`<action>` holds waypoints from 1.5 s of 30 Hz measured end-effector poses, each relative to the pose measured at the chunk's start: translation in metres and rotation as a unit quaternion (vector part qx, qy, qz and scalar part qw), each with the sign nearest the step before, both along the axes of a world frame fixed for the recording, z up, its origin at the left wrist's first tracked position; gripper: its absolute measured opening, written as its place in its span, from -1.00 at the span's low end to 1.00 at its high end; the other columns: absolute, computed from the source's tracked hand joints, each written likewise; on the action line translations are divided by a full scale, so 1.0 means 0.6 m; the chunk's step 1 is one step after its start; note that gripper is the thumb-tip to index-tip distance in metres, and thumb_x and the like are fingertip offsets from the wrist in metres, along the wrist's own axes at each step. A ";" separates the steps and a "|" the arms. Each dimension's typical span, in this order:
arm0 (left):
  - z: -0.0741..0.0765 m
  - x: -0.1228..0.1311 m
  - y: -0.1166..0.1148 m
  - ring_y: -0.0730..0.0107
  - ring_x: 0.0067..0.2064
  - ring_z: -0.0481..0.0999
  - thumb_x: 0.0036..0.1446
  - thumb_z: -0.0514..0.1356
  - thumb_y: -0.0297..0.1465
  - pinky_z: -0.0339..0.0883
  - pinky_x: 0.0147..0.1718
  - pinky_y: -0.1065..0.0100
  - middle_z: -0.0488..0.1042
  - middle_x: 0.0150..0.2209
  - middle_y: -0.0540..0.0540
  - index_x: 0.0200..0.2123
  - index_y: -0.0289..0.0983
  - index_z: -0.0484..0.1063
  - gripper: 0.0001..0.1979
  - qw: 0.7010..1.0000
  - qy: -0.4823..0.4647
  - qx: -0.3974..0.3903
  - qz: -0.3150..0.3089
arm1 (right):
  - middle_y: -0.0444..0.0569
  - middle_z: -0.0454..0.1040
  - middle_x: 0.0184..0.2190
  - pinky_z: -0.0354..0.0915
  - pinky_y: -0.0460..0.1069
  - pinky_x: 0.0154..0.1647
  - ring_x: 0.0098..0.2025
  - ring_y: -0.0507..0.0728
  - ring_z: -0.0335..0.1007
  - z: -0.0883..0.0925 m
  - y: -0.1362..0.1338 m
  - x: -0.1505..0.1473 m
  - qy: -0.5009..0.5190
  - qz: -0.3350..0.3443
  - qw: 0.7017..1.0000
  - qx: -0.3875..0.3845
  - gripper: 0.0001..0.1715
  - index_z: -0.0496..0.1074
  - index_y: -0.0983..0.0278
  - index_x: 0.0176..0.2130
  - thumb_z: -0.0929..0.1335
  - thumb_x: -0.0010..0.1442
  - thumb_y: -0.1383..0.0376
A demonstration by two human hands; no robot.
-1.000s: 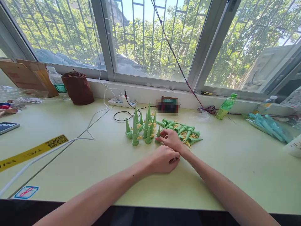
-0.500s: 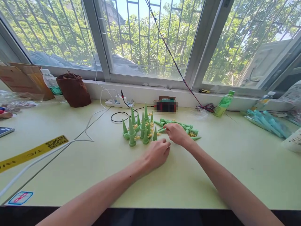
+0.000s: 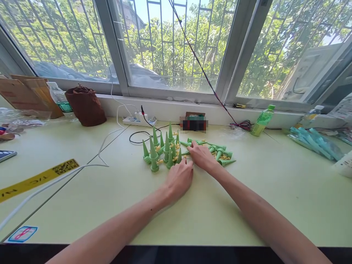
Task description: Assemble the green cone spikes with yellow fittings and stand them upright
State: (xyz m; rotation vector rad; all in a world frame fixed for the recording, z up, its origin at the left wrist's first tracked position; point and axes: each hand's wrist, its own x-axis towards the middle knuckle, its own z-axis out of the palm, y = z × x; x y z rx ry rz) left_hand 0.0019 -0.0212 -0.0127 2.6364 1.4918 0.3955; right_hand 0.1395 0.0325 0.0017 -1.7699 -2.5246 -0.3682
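My left hand (image 3: 180,176) rests low on the table with its fingers curled closed, right in front of a small upright green cone (image 3: 179,156). Whatever those fingers hold is hidden behind the knuckles. Beside it and slightly farther back, my right hand (image 3: 202,156) is closed in a pinch; the tip of a green plant-watering spike (image 3: 185,153) sticks out left of its fingers. To the left, several green spikes (image 3: 153,156) with yellow valves stand upright in a cluster. More green spikes and yellow valves lie in a loose pile (image 3: 219,152) behind and right of my right hand.
A power strip (image 3: 132,120) with cables stands by the window ledge. A brown bag (image 3: 85,106) and a bottle (image 3: 59,97) are at back left; a green bottle (image 3: 262,120) and blue plastic packets (image 3: 316,143) at right. A white cable (image 3: 93,164) crosses the left side.
Both hands have shifted slightly left, the right one with the spike tip beside its fingers. My left hand has come closer to the small upright cone. The standing cluster looks unchanged.
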 end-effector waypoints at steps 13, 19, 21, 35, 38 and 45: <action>-0.003 0.003 -0.006 0.23 -0.34 0.54 0.25 -0.01 -0.43 0.27 -0.39 0.32 0.42 -0.24 -0.16 -0.30 -0.27 0.35 -0.84 0.999 -0.015 -0.001 -0.048 | 0.12 0.39 -0.16 0.19 -0.05 -0.38 -0.34 0.12 0.47 0.001 0.008 0.000 0.033 -0.026 0.999 0.032 -0.73 0.40 0.32 -0.18 0.18 0.27 0.53; -0.008 0.005 -0.005 0.20 -0.25 0.55 0.27 -0.01 -0.42 0.33 -0.29 0.27 0.45 -0.16 -0.19 -0.18 -0.27 0.31 -0.87 0.993 -0.106 -0.013 -0.056 | 0.01 0.39 -0.18 0.19 -0.07 -0.35 -0.33 0.08 0.39 -0.003 -0.019 0.025 0.266 0.024 0.953 0.145 -0.83 0.37 0.27 -0.12 0.23 0.33 0.31; -0.007 0.006 -0.005 0.19 -0.23 0.54 0.28 0.00 -0.41 0.34 -0.27 0.26 0.46 -0.15 -0.19 -0.07 -0.27 0.22 -0.83 0.984 -0.168 -0.007 -0.052 | -0.01 0.39 -0.26 0.21 -0.07 -0.32 -0.39 0.05 0.33 -0.010 -0.033 0.030 0.353 0.043 0.918 0.174 -0.84 0.36 0.29 -0.16 0.25 0.32 0.27; -0.007 0.004 0.002 0.34 -0.31 0.45 0.17 0.06 -0.46 0.25 -0.34 0.36 0.44 -0.27 -0.08 -0.19 -0.24 0.23 -0.88 0.970 -0.239 -0.011 -0.032 | -0.05 0.36 -0.48 0.21 -0.05 -0.33 -0.42 0.08 0.29 -0.027 -0.056 0.027 0.487 0.069 0.855 0.163 -0.53 0.36 0.26 -0.38 0.08 0.41 0.14; -0.003 0.007 -0.010 0.36 -0.39 0.38 0.11 0.06 -0.48 0.19 -0.40 0.36 0.39 -0.39 -0.04 -0.38 -0.22 0.17 -0.92 0.979 -0.204 -0.007 -0.023 | -0.03 0.43 -0.45 0.24 -0.05 -0.31 -0.39 0.09 0.35 -0.035 -0.039 0.041 0.498 0.021 0.856 0.137 -0.54 0.40 0.28 -0.29 0.08 0.41 0.14; 0.000 0.011 -0.027 0.32 -0.39 0.40 0.04 0.07 -0.49 0.17 -0.43 0.34 0.42 -0.38 -0.06 -0.40 -0.22 0.17 -0.92 0.987 -0.141 -0.016 -0.076 | 0.05 0.48 -0.14 0.24 -0.06 -0.30 -0.23 0.11 0.41 -0.050 -0.016 0.039 0.299 0.074 0.948 0.078 -0.73 0.44 0.25 -0.08 0.20 0.35 0.31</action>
